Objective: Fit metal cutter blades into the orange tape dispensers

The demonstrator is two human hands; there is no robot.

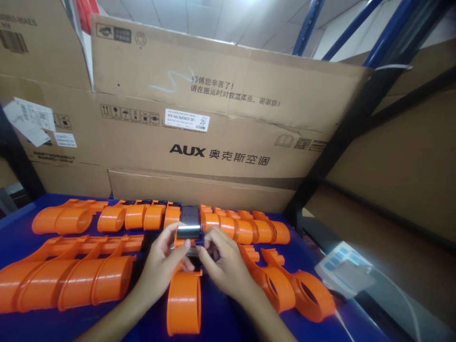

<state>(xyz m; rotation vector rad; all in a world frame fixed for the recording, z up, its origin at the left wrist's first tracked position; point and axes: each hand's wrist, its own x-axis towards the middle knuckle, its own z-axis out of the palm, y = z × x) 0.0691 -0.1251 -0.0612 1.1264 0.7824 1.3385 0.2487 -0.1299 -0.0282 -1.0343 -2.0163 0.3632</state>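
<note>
An orange plastic tape dispenser [184, 300] lies on the blue table [21, 223] in front of me, its round end toward me. My left hand [162, 263] and my right hand [223, 263] pinch its far end from both sides. There a small blue piece [199, 241] and a shiny metal blade strip [188, 232] sit between my fingertips. Behind the blade lies a dark rectangular block [190, 213].
Rows of orange dispensers lie on the table: a far row [135, 216], a nested stack at left [67, 275] and some at right [292, 289]. Large cardboard boxes [221, 118] wall the back. A dark shelf post [342, 137] and a white packet [344, 270] are at right.
</note>
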